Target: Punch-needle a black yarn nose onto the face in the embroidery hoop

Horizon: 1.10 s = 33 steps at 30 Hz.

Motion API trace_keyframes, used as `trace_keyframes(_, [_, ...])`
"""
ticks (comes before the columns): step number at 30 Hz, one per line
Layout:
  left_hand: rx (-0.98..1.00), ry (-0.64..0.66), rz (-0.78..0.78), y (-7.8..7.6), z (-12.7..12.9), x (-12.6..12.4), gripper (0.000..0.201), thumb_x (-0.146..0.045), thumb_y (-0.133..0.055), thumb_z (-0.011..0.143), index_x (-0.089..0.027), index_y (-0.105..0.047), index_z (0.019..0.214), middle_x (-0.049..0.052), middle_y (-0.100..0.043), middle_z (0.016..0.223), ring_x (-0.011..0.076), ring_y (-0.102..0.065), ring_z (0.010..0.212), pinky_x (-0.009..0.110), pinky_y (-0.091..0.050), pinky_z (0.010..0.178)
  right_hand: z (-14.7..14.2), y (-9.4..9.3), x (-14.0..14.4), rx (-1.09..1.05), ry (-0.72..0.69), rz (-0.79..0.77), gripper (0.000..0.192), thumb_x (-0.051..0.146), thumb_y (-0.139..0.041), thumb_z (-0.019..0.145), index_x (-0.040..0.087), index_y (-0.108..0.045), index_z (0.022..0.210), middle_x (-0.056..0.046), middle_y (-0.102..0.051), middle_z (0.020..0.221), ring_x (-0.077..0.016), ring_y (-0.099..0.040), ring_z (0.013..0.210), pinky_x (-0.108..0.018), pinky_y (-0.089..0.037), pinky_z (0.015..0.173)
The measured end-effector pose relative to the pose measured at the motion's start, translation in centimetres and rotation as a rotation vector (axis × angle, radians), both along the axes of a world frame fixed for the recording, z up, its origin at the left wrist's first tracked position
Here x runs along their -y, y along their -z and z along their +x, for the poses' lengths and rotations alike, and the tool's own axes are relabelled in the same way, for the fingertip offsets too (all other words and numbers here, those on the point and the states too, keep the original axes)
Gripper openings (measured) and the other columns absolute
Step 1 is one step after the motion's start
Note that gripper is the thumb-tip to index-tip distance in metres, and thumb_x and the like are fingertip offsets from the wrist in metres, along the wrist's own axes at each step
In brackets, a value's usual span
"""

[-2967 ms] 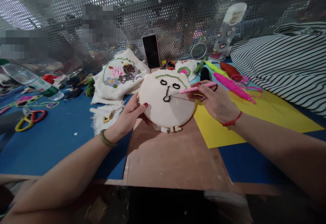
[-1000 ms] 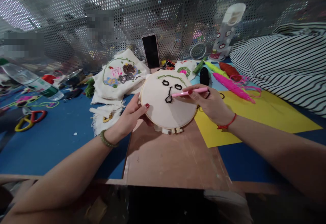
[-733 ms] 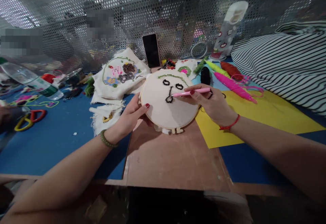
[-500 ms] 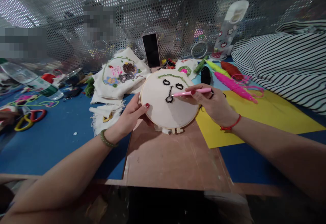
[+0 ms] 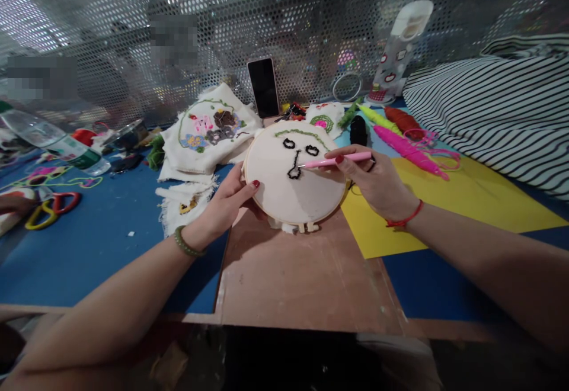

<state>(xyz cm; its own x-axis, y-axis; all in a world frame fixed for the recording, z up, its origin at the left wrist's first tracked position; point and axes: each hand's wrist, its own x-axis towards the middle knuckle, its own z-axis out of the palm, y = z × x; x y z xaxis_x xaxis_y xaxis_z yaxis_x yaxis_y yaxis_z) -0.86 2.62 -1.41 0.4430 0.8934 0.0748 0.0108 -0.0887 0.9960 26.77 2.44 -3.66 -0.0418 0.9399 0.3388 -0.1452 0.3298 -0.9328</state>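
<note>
My left hand (image 5: pixel 224 204) grips the left rim of a round wooden embroidery hoop (image 5: pixel 284 195) stretched with cream cloth, tilted up off the brown board. The cloth bears a green arc, two black loops and a black line ending in a small loop. My right hand (image 5: pixel 376 183) holds a pink punch needle (image 5: pixel 338 160) like a pen; its metal tip touches the cloth beside the black line. Black yarn runs from the needle under my right hand.
A phone (image 5: pixel 264 88) leans on the perforated metal screen behind the hoop. Embroidered cloths (image 5: pixel 207 130) lie at left, yarn skeins (image 5: pixel 404 151) on yellow paper (image 5: pixel 471 198) at right, striped fabric (image 5: pixel 502 118) far right. Scissors (image 5: pixel 53 207), a bottle (image 5: pixel 48 142) and another person's hand (image 5: pixel 13 204) at far left.
My right hand has shifted a little along the black stitched line with the needle tip kept on the cloth. At far left another person's hand has come into view near the scissors.
</note>
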Motion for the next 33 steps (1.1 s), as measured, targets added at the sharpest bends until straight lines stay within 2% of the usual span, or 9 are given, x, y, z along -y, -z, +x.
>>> trace_keyframes(4, [0.008, -0.008, -0.010, 0.01, 0.02, -0.02, 0.059, -0.035, -0.067, 0.092, -0.018, -0.043, 0.142, 0.007, -0.071, 0.100, 0.0143, -0.067, 0.062, 0.027, -0.063, 0.049, 0.12, 0.07, -0.04, 0.008, 0.020, 0.007, 0.026, 0.050, -0.080, 0.082, 0.026, -0.076, 0.090, -0.003, -0.079, 0.093, -0.0205, -0.078, 0.088, -0.038, -0.067, 0.086])
trace_keyframes(11, [-0.002, -0.006, -0.016, -0.10, 0.09, 0.07, 0.057, -0.033, -0.066, 0.093, -0.018, -0.043, 0.143, 0.008, -0.071, 0.104, 0.0148, -0.068, 0.065, 0.026, -0.063, 0.050, 0.36, 0.20, -0.09, 0.038, 0.040, 0.019, 0.016, 0.044, -0.077, 0.086, 0.029, -0.074, 0.091, -0.003, -0.078, 0.095, -0.0215, -0.078, 0.088, -0.041, -0.066, 0.088])
trace_keyframes(21, [0.016, -0.001, -0.011, 0.13, -0.06, -0.07, 0.057, -0.033, -0.066, 0.093, -0.019, -0.043, 0.143, 0.009, -0.071, 0.106, 0.0147, -0.068, 0.065, 0.026, -0.063, 0.050, 0.37, 0.01, 0.12, 0.037, 0.063, -0.012, 0.024, 0.049, -0.077, 0.084, 0.027, -0.073, 0.091, -0.004, -0.079, 0.099, -0.0210, -0.078, 0.090, -0.042, -0.065, 0.093])
trace_keyframes(33, [0.001, 0.008, 0.008, -0.04, 0.03, -0.03, 0.057, -0.033, -0.065, 0.094, -0.020, -0.044, 0.145, 0.009, -0.071, 0.107, 0.0153, -0.069, 0.065, 0.027, -0.063, 0.050, 0.29, -0.32, 0.14, 0.018, 0.054, -0.010, 0.028, 0.055, -0.079, 0.080, 0.028, -0.075, 0.087, -0.003, -0.079, 0.092, -0.0213, -0.077, 0.089, -0.040, -0.066, 0.089])
